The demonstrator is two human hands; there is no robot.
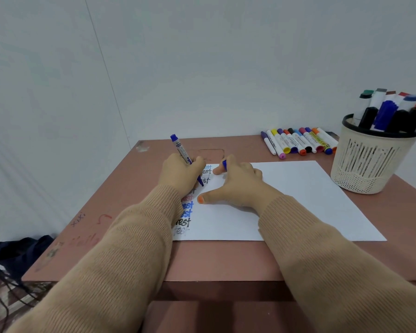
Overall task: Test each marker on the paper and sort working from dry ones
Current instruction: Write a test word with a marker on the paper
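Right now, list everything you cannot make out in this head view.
Head view: the "test" lines on the paper are partly covered by the left hand and sleeve.
The blue cap: mostly hidden in the right hand.
Labels on the marker row: too small to read.
In the basket, the markers show only their tops; its wall hides the rest.

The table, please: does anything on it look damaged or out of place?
Yes. The table carries pen scribbles along its left side and a scuffed pale patch at its far left corner. The paper lies flat.
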